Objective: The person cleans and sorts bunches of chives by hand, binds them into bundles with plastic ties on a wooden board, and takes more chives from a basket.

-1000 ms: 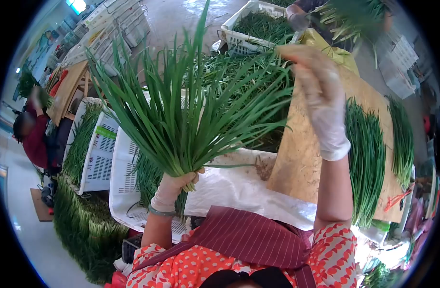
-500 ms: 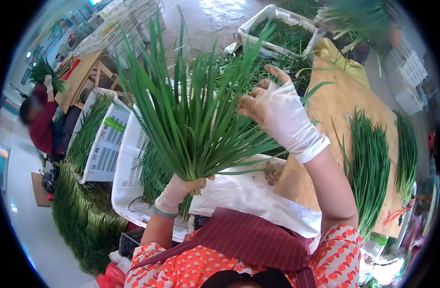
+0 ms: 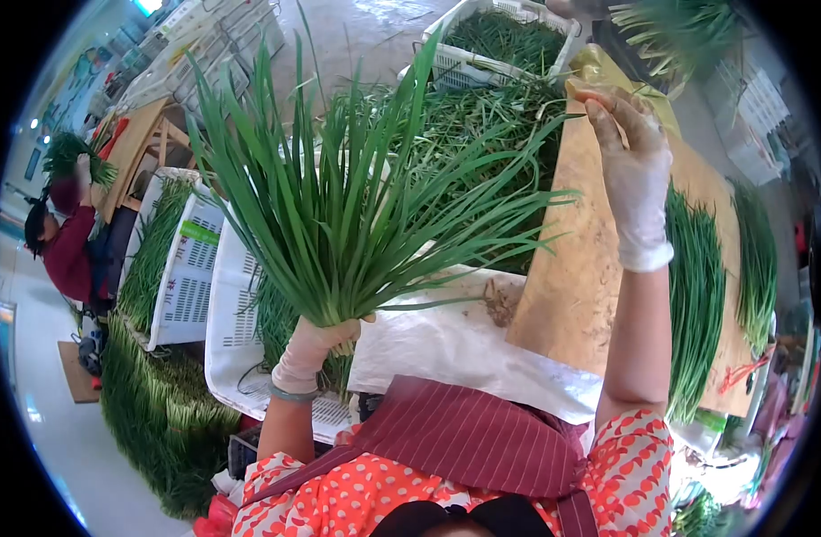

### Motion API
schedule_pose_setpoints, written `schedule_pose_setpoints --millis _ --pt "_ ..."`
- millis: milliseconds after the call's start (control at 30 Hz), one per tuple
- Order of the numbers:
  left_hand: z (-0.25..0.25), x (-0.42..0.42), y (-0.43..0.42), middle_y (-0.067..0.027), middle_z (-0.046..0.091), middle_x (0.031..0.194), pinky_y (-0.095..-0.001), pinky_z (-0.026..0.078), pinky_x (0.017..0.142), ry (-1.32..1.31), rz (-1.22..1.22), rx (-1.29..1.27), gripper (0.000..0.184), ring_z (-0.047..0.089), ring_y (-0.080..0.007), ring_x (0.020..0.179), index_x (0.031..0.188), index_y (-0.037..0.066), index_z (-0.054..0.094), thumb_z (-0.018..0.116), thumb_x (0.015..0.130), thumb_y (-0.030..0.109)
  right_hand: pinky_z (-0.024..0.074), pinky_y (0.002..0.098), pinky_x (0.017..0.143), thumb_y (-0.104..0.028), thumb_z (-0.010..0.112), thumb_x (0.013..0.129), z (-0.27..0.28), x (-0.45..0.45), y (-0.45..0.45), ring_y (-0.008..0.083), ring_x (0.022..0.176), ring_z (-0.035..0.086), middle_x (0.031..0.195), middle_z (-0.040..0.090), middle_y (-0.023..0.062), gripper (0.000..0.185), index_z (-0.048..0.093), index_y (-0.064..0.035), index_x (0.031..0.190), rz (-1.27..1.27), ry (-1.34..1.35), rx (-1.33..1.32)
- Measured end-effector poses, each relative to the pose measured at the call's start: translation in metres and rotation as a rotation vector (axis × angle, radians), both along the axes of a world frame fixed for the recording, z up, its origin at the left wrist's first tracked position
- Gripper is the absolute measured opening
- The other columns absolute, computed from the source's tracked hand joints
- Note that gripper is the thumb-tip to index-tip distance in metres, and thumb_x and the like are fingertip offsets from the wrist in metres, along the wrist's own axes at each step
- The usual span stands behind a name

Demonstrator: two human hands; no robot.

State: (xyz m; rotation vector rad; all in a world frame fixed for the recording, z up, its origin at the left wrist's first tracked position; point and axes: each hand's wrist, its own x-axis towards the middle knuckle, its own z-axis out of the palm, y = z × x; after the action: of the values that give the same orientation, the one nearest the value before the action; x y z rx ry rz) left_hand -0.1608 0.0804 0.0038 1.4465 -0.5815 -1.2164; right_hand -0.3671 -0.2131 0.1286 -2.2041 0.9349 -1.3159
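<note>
My gloved left hand [image 3: 314,351] is closed around the lower end of a bunch of garlic chives [image 3: 339,224]. The long flat leaves fan upward and out to the right from this grip. Up to the right, over the wooden board [image 3: 567,259], my gloved right hand [image 3: 629,148] is raised with its fingers pinched together. Whatever lies between those fingertips is too small or hidden to make out. One leaf tip from the bunch reaches close to them. Loose chive leaves [image 3: 468,134] form a heap behind the bunch.
Neat chive bundles [image 3: 697,304] lie on the board's right side. A white crate [image 3: 236,336] stands beside my left arm, another crate [image 3: 185,295] beyond it. Stacked chives [image 3: 151,403] rest at left. A white crate of greens [image 3: 504,45] stands behind. Another person [image 3: 70,242] holds chives at far left.
My right hand has moved away from the leaves, up and to the right, and its fingers have drawn together. The held bunch has shifted slightly left, with its right-hand leaves spread wider.
</note>
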Motion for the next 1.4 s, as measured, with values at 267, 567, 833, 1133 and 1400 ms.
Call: schedule_pose_setpoints --millis 267,567,833,1133,1400 --pt "0.007 -0.006 -0.023 -0.0012 0.062 0.078 -0.0208 0.040 0.052 -0.177 -0.022 0.088 0.018 0.048 -0.0046 0.061 0.089 0.001 0.063 0.059 0.072 0.003 0.0333 0.0437 0.099 -0.009 0.054 0.076 0.011 0.064 0.084 0.0184 0.104 0.053 0.104 0.061 -0.0005 0.046 0.058 -0.0225 0.120 0.488 0.331 -0.690" --pt "0.007 -0.013 -0.036 0.0013 0.060 0.075 -0.0209 0.036 0.042 -0.179 -0.093 0.131 0.015 0.044 -0.0049 0.055 0.088 0.004 0.064 0.056 0.077 0.007 0.0404 0.0366 0.088 -0.015 0.057 0.075 0.012 0.142 0.081 0.0188 0.080 0.057 0.082 0.060 0.0000 0.049 0.053 -0.0242 0.124 0.265 0.615 -0.898" --pt "0.004 -0.011 -0.035 0.0020 0.060 0.074 -0.0208 0.036 0.039 -0.147 -0.069 0.155 0.016 0.044 -0.0042 0.054 0.090 0.004 0.065 0.055 0.078 0.007 0.0419 0.0327 0.074 -0.010 0.054 0.074 0.011 0.146 0.069 0.0201 0.068 0.059 0.067 0.059 0.0066 0.009 0.061 -0.0051 0.075 0.372 0.614 -1.011" --pt "0.006 -0.015 -0.039 0.0023 0.054 0.062 -0.0227 0.034 0.039 -0.223 -0.053 0.193 0.012 0.042 -0.0052 0.049 0.088 0.004 0.065 0.059 0.078 0.007 0.0328 0.0436 0.095 -0.009 0.060 0.078 0.022 0.129 0.028 0.0225 0.107 0.052 0.108 0.061 -0.0019 0.037 0.060 -0.0273 0.110 0.158 0.277 -0.682" --pt "-0.010 -0.009 -0.035 0.0022 0.052 0.060 -0.0224 0.033 0.039 -0.272 -0.048 0.158 0.010 0.040 -0.0051 0.047 0.085 0.004 0.065 0.062 0.079 0.011 0.0141 0.0555 0.108 -0.017 0.059 0.075 0.002 0.139 0.036 0.0225 0.115 0.050 0.100 0.065 -0.0019 0.031 0.063 -0.0222 0.105 0.433 0.776 -0.666"
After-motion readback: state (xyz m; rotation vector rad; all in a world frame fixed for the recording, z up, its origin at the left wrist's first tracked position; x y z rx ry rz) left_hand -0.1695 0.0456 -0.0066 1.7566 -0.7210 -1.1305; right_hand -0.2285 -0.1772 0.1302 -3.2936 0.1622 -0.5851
